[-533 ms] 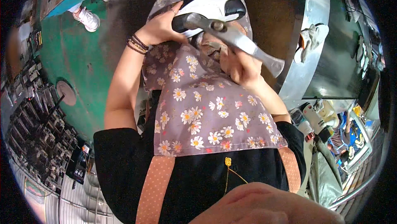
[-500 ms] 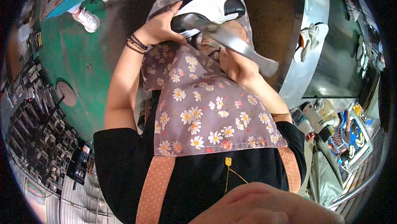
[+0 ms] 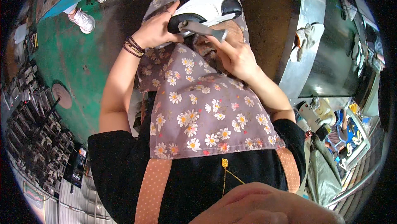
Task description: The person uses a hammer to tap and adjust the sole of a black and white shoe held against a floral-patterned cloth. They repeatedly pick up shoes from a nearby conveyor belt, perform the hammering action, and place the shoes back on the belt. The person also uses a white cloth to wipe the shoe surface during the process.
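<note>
A white and black shoe [image 3: 209,8] with dark laces lies sideways across my apron-covered lap [image 3: 196,95]. My left hand [image 3: 157,29] grips its left end, the thumb underneath and the fingers over the upper edge. In my right hand [image 3: 239,60] is a metal hammer [image 3: 204,29] with a rounded face at one end and a flared, flat end at the other. Its face is at the near edge of the shoe, beside my left hand; I cannot tell whether they touch. My right fingers hide the handle. Below the shoe, a brown rounded piece [image 3: 233,29] shows partly.
A metal-edged bench [image 3: 308,44] on the right carries a pale shoe [image 3: 304,37]. Bottles and containers [image 3: 316,116] are crowded beyond my right elbow. Dark racks of small parts [image 3: 37,124] line the left. Another person's white shoe [image 3: 84,21] rests on the green floor [image 3: 70,62].
The hammer has come down from a raised, blurred position to the shoe's near edge. My right hand has turned with it. My left hand keeps its hold on the shoe.
</note>
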